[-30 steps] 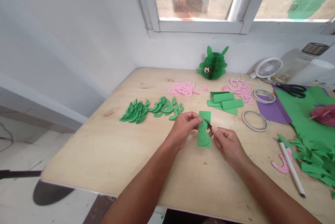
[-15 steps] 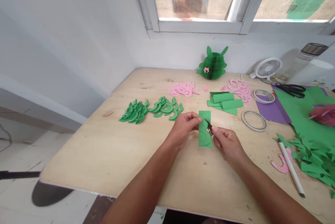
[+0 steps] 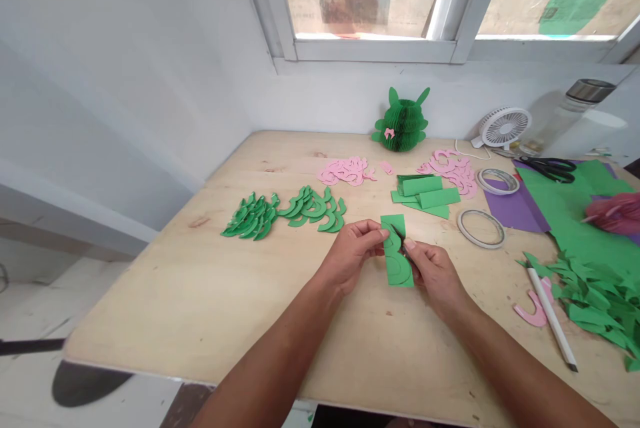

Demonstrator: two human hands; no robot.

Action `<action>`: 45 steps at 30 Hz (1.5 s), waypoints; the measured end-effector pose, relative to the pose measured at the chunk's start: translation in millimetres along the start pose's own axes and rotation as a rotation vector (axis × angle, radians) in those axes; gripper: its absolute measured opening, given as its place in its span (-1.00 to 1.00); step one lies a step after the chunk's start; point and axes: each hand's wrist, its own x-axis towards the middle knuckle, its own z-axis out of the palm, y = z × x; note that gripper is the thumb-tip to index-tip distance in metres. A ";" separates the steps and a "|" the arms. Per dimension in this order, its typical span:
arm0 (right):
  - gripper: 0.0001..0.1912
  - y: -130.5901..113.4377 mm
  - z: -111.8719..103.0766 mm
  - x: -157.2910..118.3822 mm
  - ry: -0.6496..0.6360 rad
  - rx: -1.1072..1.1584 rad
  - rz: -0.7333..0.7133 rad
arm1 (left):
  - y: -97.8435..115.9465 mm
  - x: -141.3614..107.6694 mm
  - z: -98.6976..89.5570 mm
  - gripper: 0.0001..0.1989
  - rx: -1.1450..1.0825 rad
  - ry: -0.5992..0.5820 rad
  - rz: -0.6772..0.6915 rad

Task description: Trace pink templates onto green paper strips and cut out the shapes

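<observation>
The left hand (image 3: 357,251) is pinching a green paper strip (image 3: 399,269) at its left side, between the thumb and the fingers. The strip bears curved drawn lines, and a piece of its right side is cut out. The right hand (image 3: 434,267) is closed around a dark pointed tool (image 3: 399,233), which is mostly hidden by the fingers; its tip lies at the upper part of the strip. The strip is held over the tabletop (image 3: 240,308), between its far edge and its near edge; I cannot tell if it touches the wood.

To the left of the hands, toward the left edge of the tabletop, lie 2 piles of green curved pieces, the outer pile (image 3: 253,216) and the inner pile (image 3: 314,207). Beyond the strip are some green folded strips (image 3: 425,196), and farther, toward the far edge, 2 groups of pink pieces (image 3: 345,171). A green paper figure (image 3: 401,125) with a pink bow stands at the far edge, near the wall. On the right side there are 2 tape rolls (image 3: 483,245), and, closer to the near edge, a white pen (image 3: 554,321) lies across a pink curved piece (image 3: 531,316), beside green scraps (image 3: 597,308).
</observation>
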 end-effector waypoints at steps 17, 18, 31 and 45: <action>-0.42 -3.0 -2.3 0.9 -0.006 -0.072 -0.032 | 4.1 -0.8 1.7 -0.75 0.134 0.113 0.055; -0.42 -2.8 -2.1 1.0 -0.007 -0.069 -0.028 | 4.9 -1.3 2.2 -0.74 0.136 0.121 0.058; -0.54 -1.1 -3.8 2.2 -0.046 -0.020 -0.040 | 0.1 -2.3 6.1 -0.73 0.092 0.114 0.064; -0.54 -5.3 -0.7 0.7 -0.023 0.053 0.032 | -1.4 -5.0 10.6 -0.78 0.059 0.158 0.090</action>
